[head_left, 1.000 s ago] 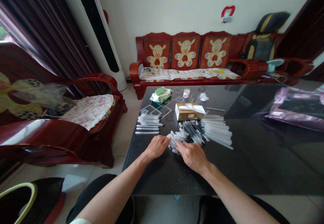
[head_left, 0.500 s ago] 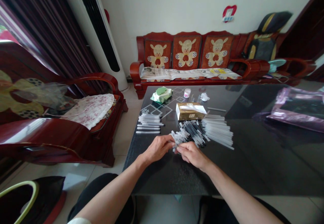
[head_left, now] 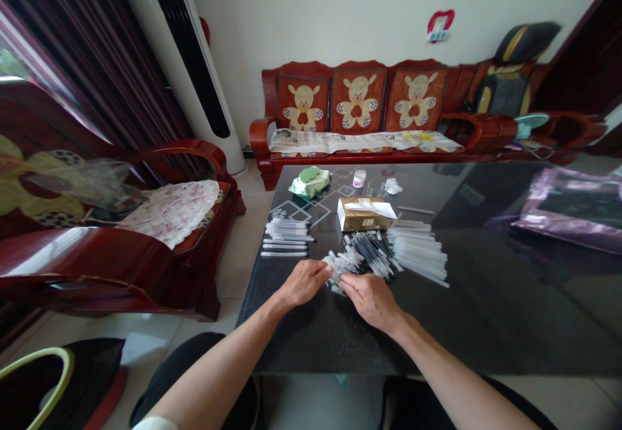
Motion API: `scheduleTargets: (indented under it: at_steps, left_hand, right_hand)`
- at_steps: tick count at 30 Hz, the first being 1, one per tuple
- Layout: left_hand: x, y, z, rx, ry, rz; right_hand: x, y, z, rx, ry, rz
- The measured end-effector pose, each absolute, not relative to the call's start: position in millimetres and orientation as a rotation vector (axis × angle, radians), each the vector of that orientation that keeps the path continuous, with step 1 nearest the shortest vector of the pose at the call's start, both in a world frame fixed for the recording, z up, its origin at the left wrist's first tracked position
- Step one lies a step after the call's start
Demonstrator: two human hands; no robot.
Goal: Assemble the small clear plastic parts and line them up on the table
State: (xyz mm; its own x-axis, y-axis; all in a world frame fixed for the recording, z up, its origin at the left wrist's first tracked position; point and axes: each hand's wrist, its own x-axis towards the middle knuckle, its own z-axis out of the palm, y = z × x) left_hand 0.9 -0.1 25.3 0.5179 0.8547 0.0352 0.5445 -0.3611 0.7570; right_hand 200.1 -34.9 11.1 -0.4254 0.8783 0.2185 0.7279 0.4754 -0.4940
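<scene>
A heap of small whitish translucent pen caps lies on the dark glossy table between my two hands. My left hand is at the heap's left edge, its fingers closed together; whatever they hold is too small to name. My right hand is at the near side of the heap, fingers bent inward over the caps, their tips partly hidden. Black pen refills lie in a bundle right of the caps. Farther right, white pen barrels are spread side by side.
Assembled-looking white pens lie in a row at the left. Behind stand a tissue box, a green wipes packet, a small cup and crumpled tissue. A shiny purple package lies far right.
My hands have moved slightly apart. My right hand has turned with its back more upward and reaches in over the caps; my left hand has shifted a little to the left.
</scene>
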Motion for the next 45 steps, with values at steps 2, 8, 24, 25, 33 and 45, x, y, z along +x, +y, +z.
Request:
scheduleTargets:
  at_steps: [2, 8, 24, 25, 33, 45]
  left_hand:
    - [0.2, 3.1, 21.8, 2.004, 1.124, 0.548]
    - [-2.4, 6.3, 15.6, 1.815, 1.091, 0.492]
    - [-4.5, -6.5, 35.8, 2.309, 0.895, 0.586]
    - [-4.0, -6.7, 34.4, 2.317, 0.893, 0.576]
    - [-2.8, -7.3, 31.4, 2.259, 0.788, 0.720]
    - [-4.3, -10.9, 34.4, 2.400, 0.855, 0.646]
  right_hand:
    - [200.6, -35.5, 10.1, -1.335, -2.360, 0.279]
    - [199.8, -36.9, 9.0, -1.319, -2.447, 0.066]
    - [210.0, -22.4, 15.0, -1.104, -1.785, 1.623]
    - [210.4, -23.5, 13.7, -1.107, -1.755, 1.672]
    - [218.6, -28.7, 7.3, -1.017, -1.369, 2.106]
    - [209.2, -29.2, 22.1, -1.037, -1.691, 1.723]
